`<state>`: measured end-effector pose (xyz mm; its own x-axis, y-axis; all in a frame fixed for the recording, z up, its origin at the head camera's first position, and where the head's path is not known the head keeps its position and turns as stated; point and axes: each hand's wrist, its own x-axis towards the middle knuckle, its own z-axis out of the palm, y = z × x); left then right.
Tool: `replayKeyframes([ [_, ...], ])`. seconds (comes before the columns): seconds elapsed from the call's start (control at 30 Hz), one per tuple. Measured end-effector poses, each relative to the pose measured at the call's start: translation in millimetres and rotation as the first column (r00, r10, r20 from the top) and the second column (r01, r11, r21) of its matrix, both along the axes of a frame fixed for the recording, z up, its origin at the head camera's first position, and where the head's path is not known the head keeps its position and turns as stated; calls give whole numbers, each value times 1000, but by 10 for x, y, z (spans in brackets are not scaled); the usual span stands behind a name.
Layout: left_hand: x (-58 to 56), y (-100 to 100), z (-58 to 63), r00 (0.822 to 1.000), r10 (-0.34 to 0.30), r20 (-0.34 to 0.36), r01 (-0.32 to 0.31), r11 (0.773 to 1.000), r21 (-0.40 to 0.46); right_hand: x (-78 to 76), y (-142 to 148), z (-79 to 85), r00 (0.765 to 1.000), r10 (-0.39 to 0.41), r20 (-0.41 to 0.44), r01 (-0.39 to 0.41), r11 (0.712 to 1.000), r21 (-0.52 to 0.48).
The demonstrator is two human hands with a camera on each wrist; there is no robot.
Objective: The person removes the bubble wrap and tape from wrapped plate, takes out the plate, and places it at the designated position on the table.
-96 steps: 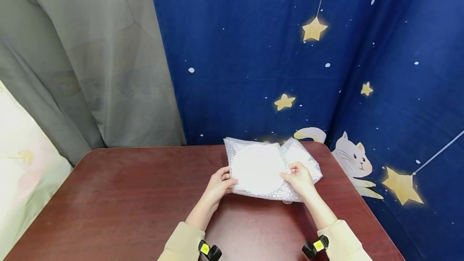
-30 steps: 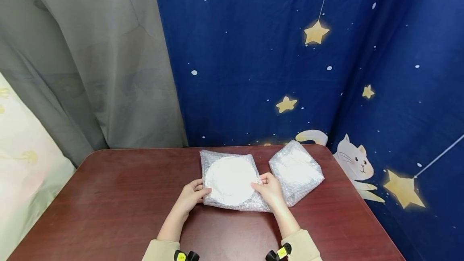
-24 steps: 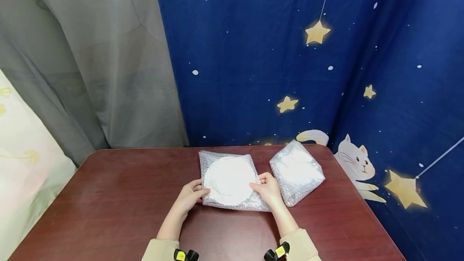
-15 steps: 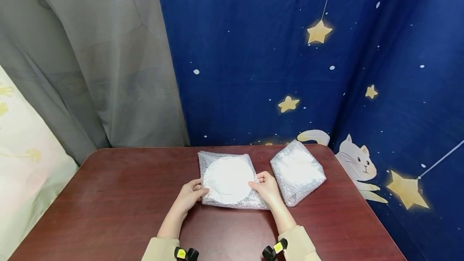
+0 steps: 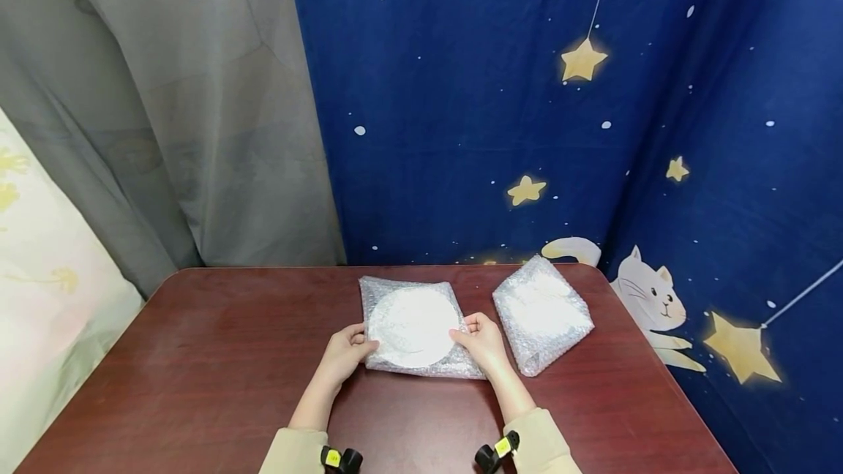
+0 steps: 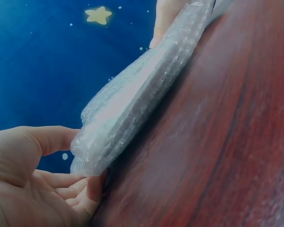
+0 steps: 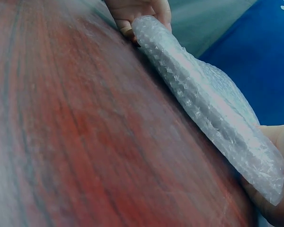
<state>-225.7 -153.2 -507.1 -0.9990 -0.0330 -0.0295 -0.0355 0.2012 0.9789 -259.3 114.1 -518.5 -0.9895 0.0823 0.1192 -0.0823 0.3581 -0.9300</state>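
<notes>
The left hand [image 5: 345, 351] and right hand [image 5: 484, 342] pinch a bubble pack [image 5: 413, 324] near the desk's [image 5: 230, 364] far edge. Another pack [image 5: 543, 313] sits by the far right corner.

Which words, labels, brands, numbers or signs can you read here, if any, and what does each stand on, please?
None can be read.
Left yellow label, on the left camera: marks too small to read.
Right yellow label, on the right camera: likewise too small.
Held packet and other packet: no lettering shows.
Blue curtain: pictures only, no writing.
</notes>
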Motion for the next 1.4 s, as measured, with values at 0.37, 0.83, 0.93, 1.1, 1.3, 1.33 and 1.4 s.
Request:
replayKeyframes([
  [0.37, -24, 2, -26, 1000, 28, 9, -28, 1000, -6, -22, 8, 23, 1000, 3, -14, -2, 995, 96],
  [0.83, -12, 31, -21, 998, 69, 8, -69, 998, -3, -61, 37, 125, 999, 26, 36, -35, 960, 279],
  [0.93, -13, 31, -19, 997, 79, 4, -79, 997, -9, -58, 23, 183, 999, 39, 36, -48, 947, 319],
  [1.1, -19, 30, -20, 996, 88, -4, -88, 996, -11, -42, -21, 249, 999, 44, 8, -44, 938, 345],
  [1.3, -5, 33, -11, 996, 84, 9, -84, 996, -36, -36, -76, 317, 994, 74, -85, -39, 933, 359],
  [1.33, -2, 32, -9, 997, 81, 9, -81, 996, -39, -40, -90, 334, 991, 87, -105, -42, 929, 368],
  [1.4, 1, 29, -6, 997, 75, 7, -75, 996, -39, -51, -119, 366, 983, 118, -140, -56, 921, 386],
])
